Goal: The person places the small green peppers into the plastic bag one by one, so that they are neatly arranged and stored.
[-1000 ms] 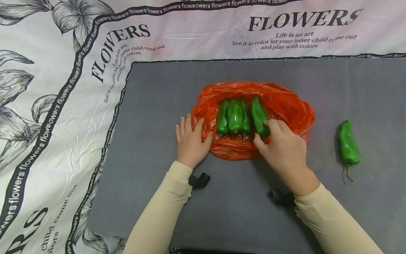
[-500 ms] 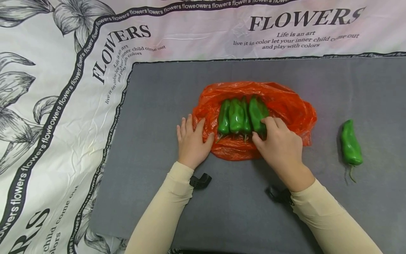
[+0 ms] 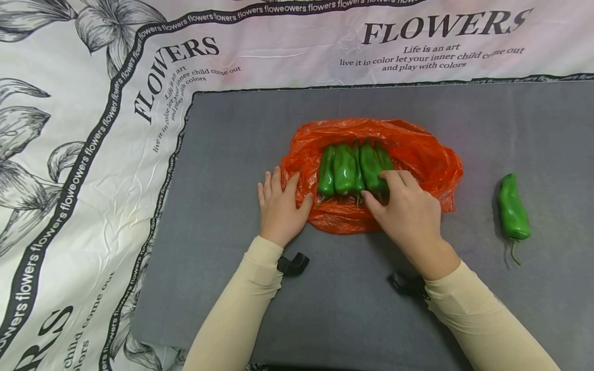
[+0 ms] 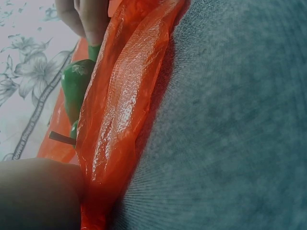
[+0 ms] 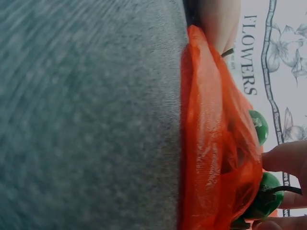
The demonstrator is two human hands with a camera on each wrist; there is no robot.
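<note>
A crumpled red plastic bag [image 3: 417, 149] lies spread on the grey table, with several green peppers [image 3: 345, 167] side by side in its hollow. My left hand [image 3: 283, 211] rests on the bag's left edge, its fingers spread. At the right end of the row, my right hand [image 3: 410, 221] pinches the lower end of a green pepper [image 3: 370, 165] between thumb and fingers. Another green pepper [image 3: 383, 155] shows partly behind those fingers. The right wrist view has fingers [image 5: 288, 157] around the stem end of a pepper [image 5: 265, 197]; the bag hides part of the row.
A single green pepper [image 3: 514, 211] lies on the grey table [image 3: 223, 154] to the right of the bag, stem toward me. A white cloth [image 3: 287, 56] with printed flowers and lettering borders the table at the back and left.
The right hand has shifted slightly left, bringing its pepper against the others and closing the gap in the row. A pepper now shows to its right. The left hand stays in place.
</note>
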